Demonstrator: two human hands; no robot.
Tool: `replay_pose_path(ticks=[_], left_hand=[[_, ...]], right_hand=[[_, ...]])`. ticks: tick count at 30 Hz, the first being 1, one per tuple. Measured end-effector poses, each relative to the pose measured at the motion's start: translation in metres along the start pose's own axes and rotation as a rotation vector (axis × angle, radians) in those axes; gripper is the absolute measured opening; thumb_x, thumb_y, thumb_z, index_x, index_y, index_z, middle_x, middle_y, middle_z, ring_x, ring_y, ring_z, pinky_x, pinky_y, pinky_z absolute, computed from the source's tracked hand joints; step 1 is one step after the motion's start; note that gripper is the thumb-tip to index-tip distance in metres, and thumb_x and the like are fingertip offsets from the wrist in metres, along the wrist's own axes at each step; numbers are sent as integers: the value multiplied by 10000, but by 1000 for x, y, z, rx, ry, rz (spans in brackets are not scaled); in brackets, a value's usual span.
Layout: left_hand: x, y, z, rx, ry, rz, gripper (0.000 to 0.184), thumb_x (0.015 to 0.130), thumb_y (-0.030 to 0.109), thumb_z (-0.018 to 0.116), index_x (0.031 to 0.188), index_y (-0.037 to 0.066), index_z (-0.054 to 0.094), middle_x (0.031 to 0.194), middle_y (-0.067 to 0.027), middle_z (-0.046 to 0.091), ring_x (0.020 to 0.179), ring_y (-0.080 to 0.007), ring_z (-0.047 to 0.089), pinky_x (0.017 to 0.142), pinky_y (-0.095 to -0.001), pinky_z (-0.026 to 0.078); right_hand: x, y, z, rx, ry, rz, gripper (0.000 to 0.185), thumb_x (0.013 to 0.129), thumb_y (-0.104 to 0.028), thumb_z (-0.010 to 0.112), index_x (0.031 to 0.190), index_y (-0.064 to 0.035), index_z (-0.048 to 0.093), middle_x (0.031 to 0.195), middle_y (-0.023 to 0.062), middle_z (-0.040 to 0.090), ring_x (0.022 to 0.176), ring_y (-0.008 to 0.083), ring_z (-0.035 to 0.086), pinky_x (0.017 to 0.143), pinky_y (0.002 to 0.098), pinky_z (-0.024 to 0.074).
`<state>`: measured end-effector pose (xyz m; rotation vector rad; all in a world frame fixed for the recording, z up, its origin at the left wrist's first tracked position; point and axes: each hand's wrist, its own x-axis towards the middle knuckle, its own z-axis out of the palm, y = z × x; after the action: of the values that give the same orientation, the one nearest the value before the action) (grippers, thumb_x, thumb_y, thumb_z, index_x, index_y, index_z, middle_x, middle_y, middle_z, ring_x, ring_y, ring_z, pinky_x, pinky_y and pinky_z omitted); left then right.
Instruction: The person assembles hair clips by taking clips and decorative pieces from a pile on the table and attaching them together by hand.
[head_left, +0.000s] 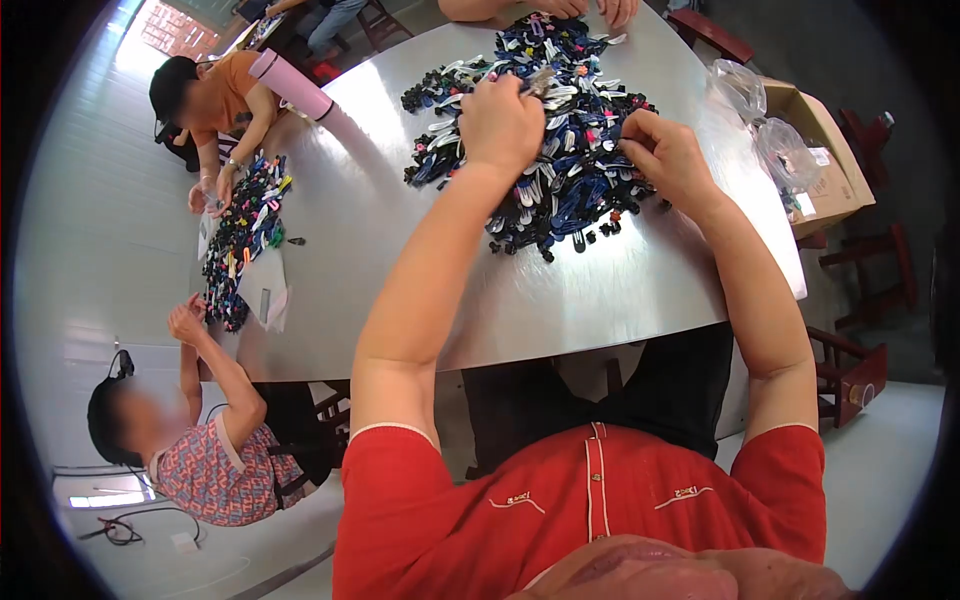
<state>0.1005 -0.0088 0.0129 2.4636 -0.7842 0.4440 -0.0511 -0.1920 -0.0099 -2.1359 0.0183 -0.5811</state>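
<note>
A wide pile of small hair clips [570,205], mostly black, dark blue and white, with a few pink and red ones, lies on the shiny metal table [400,180]. Over the upper left part of the pile is my left hand [500,125], its fingers curled and closed around something I cannot make out near some white clips. My right hand [665,155] is at the pile's right edge, thumb and fingertips pinched together over the clips. What is between those fingertips is too small to tell.
Two people [230,100] [215,450] work at a second clip pile [245,230] on the left; another person's hands [590,10] touch the far edge. A pink bottle [292,85] stands at left. At right are plastic bags [785,150], a cardboard box [835,170] and red stools [850,375].
</note>
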Motion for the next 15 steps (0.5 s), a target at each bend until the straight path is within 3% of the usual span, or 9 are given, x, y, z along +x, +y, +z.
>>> replay_pose_path(ticks=[6, 9, 12, 15], left_hand=[[-54, 11, -15, 70, 149, 240, 403, 884, 417, 649, 1136, 103, 674, 1182, -165, 597, 1083, -380, 563, 909, -526, 447], [-70, -12, -24, 85, 233, 330, 633, 902, 491, 649, 1329, 39, 526, 1348, -261, 533, 1276, -452, 474, 1064, -545, 365], [-72, -46, -30, 23, 80, 49, 776, 934, 580, 576, 1430, 2, 425, 1465, -318, 416, 1382, -469, 361, 1161, -546, 241], [-59, -86, -19, 169, -114, -344, 830, 936, 712, 416, 1495, 99, 384, 1503, -263, 403, 1389, -453, 358, 1148, -544, 263]], right_hand=[[-1, -3, -2, -137, 31, -51, 104, 882, -71, 669, 926, -9, 599, 720, 83, 584, 657, 136, 545, 627, 324, 473], [1, 2, -1, -100, 118, -149, 124, 860, -102, 667, 929, -13, 618, 766, 141, 637, 693, 228, 628, 666, 365, 507], [1, -7, -15, -147, 157, -133, 130, 857, -110, 673, 956, -31, 643, 807, 146, 667, 716, 258, 655, 688, 359, 520], [0, -12, -40, -340, 318, -186, 126, 866, -138, 685, 957, -56, 658, 837, 131, 684, 742, 274, 683, 695, 362, 536]])
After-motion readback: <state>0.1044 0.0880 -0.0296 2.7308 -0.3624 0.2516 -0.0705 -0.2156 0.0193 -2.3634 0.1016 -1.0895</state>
